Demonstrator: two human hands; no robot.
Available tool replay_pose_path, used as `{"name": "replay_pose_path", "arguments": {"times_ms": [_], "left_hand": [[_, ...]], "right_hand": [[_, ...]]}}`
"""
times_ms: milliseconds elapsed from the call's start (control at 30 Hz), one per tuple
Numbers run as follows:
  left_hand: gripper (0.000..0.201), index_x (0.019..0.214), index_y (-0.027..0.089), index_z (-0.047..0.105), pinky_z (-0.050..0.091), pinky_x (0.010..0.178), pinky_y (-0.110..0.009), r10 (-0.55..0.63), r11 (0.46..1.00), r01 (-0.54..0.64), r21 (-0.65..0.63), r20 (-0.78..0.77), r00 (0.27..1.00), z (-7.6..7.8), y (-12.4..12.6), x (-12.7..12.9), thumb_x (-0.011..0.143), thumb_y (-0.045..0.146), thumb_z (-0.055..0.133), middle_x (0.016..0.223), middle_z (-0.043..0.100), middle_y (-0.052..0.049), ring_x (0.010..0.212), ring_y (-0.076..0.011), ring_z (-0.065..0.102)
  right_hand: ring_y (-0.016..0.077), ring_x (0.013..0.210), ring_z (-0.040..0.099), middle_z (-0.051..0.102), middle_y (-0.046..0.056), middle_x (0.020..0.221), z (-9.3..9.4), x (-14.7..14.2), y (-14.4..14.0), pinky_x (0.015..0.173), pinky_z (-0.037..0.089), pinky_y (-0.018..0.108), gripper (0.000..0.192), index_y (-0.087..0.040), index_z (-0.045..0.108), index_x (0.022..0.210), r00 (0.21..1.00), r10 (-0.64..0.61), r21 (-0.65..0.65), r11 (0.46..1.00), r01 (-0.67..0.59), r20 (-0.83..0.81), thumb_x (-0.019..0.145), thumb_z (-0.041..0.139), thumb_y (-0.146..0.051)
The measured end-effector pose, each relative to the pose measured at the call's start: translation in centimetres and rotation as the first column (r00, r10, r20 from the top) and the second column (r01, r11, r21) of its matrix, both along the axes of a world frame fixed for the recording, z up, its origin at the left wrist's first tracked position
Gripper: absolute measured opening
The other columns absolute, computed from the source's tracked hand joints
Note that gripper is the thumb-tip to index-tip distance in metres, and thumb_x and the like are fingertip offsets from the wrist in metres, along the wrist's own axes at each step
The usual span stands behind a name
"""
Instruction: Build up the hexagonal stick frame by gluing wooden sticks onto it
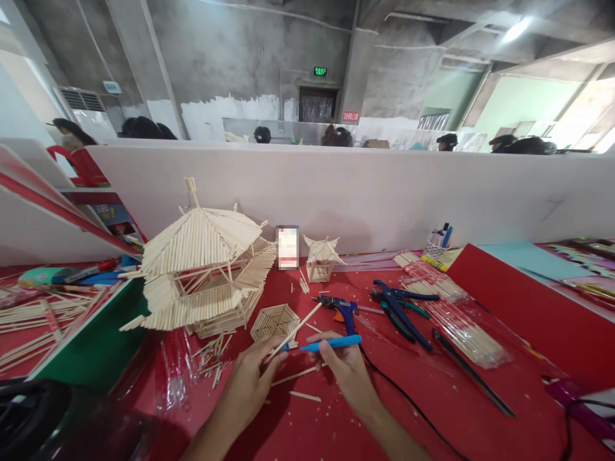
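Stick in hand: a thin, pale bamboo stick (pixel 294 331), pinched at its lower end by the left hand (pixel 252 378) and slanting up and to the right over the red surface (pixel 336 422)
Left hand: fingers closed on the stick, thumb and fingertips meeting near the stick's lower end
Right hand: the right hand (pixel 348 368) grips a slim blue pen-shaped tool (pixel 331 344), held level with its tip toward the stick; whether the tip touches the stick cannot be told
Finished work: a large two-tiered pavilion of pale sticks (pixel 204 269) stands roofed and walled at left, partly on a green board (pixel 103 346); a small pavilion of the same sticks (pixel 321 257) sits behind, near the white partition wall (pixel 384 192)
Work in progress: a flat hexagonal panel of sticks (pixel 275 321) lies just beyond the left hand, looking complete as a piece but joined to nothing
Judged stage: two models appear built; single sticks are being handled one at a time, so more parts seem yet to be made
Tools at rest: a blue hot-glue gun (pixel 342 308) with its black cord (pixel 408 400), and blue-handled pliers (pixel 401 310), lie untouched to the right
Stock left: clear packets of unused sticks (pixel 456 323) lie at right, loose sticks (pixel 33 314) at far left
Litter: short offcuts (pixel 214 362) and pale crumbs scatter around both hands
Background: heads of other people (pixel 262 134) show above the partition
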State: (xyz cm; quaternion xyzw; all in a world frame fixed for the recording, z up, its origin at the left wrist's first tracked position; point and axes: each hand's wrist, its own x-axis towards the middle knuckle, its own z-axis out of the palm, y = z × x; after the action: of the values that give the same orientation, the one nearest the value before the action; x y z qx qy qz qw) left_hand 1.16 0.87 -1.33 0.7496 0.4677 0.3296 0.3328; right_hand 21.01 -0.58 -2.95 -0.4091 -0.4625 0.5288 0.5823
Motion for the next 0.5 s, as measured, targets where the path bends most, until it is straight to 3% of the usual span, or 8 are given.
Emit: {"name": "replay_pose_path", "arguments": {"times_ms": [267,500], "left_hand": [[0.032,0.120,0.027,0.069,0.048,0.093,-0.032,-0.054,0.998,0.054,-0.009,-0.003,0.999,0.74,-0.41,0.61,0.096,0.037,0.050,0.114,0.070,-0.008,0.104,-0.0224,0.064],[0.030,0.118,0.029,0.071,0.047,0.097,-0.032,-0.056,0.998,0.056,-0.017,0.000,0.998,0.48,-0.35,0.68,0.093,0.032,0.056,0.119,0.071,-0.006,0.110,-0.0227,0.064]], "right_hand": [[0.0138,0.058,0.058,0.069,0.003,0.074,0.28,-0.46,-0.37,0.046,0.044,0.022,0.036,-0.019,0.069,0.087,0.999,0.044,-0.013,0.999,-0.044,0.021,0.076,0.075,-0.052],[0.0138,0.059,0.061,0.072,0.005,0.082,0.49,-0.40,-0.31,0.053,0.053,0.025,0.031,-0.018,0.073,0.089,0.993,0.114,0.009,0.993,-0.114,0.008,0.078,0.074,-0.048]]}}
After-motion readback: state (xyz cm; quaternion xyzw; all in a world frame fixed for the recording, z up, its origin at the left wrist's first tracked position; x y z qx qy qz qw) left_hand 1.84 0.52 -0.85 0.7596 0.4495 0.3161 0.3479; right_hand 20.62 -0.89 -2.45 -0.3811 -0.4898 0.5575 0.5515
